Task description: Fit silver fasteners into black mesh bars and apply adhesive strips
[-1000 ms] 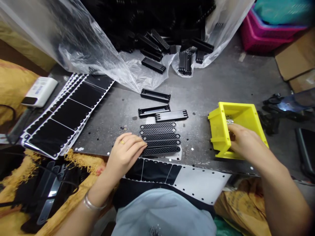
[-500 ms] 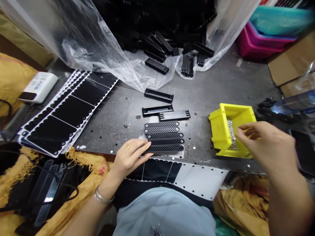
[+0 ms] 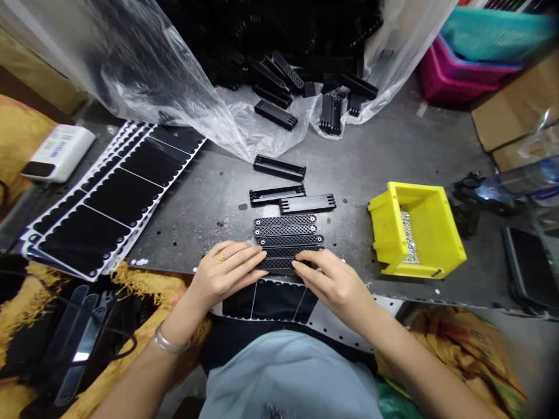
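Observation:
Several black plastic strips (image 3: pixel 286 240) with a lattice face lie side by side in front of me. My left hand (image 3: pixel 229 270) holds the left end of the nearest ones, fingers stretched along them and thumb at the near edge. My right hand (image 3: pixel 334 282) is over their right part, thumb and forefinger pinched together at the nearest strip. Anything between those fingertips is too small to make out. Round screw-like dots show at the ends of the farther strips. To the right stands a yellow bin (image 3: pixel 441 233) with small shiny metal pieces (image 3: pixel 409 235) inside.
Beyond the row lie loose black plastic pieces (image 3: pixel 279 168) and a plastic bag (image 3: pixel 187 75) spilling more. Black sticker sheets (image 3: pixel 117 192) and a white box (image 3: pixel 61 152) are at left. A phone (image 3: pixel 533 267), bottle and stacked baskets (image 3: pixel 463 70) are at right.
My right hand has moved left from the yellow bin to the right part of the nearest black strips. My left hand has stayed at their left end.

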`<action>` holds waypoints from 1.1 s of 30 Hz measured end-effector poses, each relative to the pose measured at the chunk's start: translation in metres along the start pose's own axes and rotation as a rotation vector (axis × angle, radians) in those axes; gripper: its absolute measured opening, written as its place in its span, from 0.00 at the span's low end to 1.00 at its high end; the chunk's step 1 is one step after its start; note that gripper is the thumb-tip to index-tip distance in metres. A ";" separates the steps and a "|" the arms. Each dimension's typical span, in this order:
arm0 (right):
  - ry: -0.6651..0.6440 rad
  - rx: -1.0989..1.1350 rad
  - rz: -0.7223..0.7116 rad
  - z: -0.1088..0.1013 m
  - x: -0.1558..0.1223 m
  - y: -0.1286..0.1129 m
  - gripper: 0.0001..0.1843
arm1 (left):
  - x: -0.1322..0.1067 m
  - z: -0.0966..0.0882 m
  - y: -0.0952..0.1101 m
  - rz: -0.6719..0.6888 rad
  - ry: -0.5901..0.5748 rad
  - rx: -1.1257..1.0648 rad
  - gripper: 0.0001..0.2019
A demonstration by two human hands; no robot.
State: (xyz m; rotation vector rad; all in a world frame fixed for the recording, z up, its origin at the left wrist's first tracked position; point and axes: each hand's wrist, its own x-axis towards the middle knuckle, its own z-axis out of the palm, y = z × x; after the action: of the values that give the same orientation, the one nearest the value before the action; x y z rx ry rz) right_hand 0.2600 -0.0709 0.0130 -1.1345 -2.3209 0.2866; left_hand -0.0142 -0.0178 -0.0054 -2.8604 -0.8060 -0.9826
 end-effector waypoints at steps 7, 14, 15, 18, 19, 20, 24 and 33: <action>0.025 0.178 0.092 0.000 0.003 0.008 0.10 | -0.001 0.006 0.001 0.005 0.034 0.007 0.17; 0.018 0.135 0.101 -0.004 0.001 0.013 0.09 | 0.015 0.005 0.020 -0.131 -0.022 -0.007 0.16; 0.024 0.133 0.087 -0.004 0.001 0.013 0.09 | 0.021 0.007 0.025 -0.129 -0.032 -0.029 0.15; 0.044 0.045 0.029 -0.009 -0.002 0.014 0.07 | 0.032 0.013 0.033 -0.056 -0.063 -0.077 0.12; 0.042 -0.012 0.010 -0.013 -0.004 0.015 0.06 | 0.033 0.014 0.033 -0.026 -0.067 -0.076 0.12; 0.036 -0.075 -0.010 -0.016 -0.007 0.016 0.06 | 0.032 0.013 0.032 0.000 -0.070 -0.067 0.11; 0.029 -0.288 -0.115 -0.029 -0.022 0.020 0.09 | 0.015 -0.001 0.023 0.011 -0.056 0.010 0.12; -0.089 -0.615 -0.173 -0.033 -0.022 -0.001 0.10 | 0.001 -0.003 0.033 -0.195 0.040 -0.029 0.10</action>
State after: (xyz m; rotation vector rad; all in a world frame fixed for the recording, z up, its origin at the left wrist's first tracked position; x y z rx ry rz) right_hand 0.2879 -0.0902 0.0327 -1.1901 -2.6495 -0.4840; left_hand 0.0005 -0.0463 0.0024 -2.8180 -1.0921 -1.0744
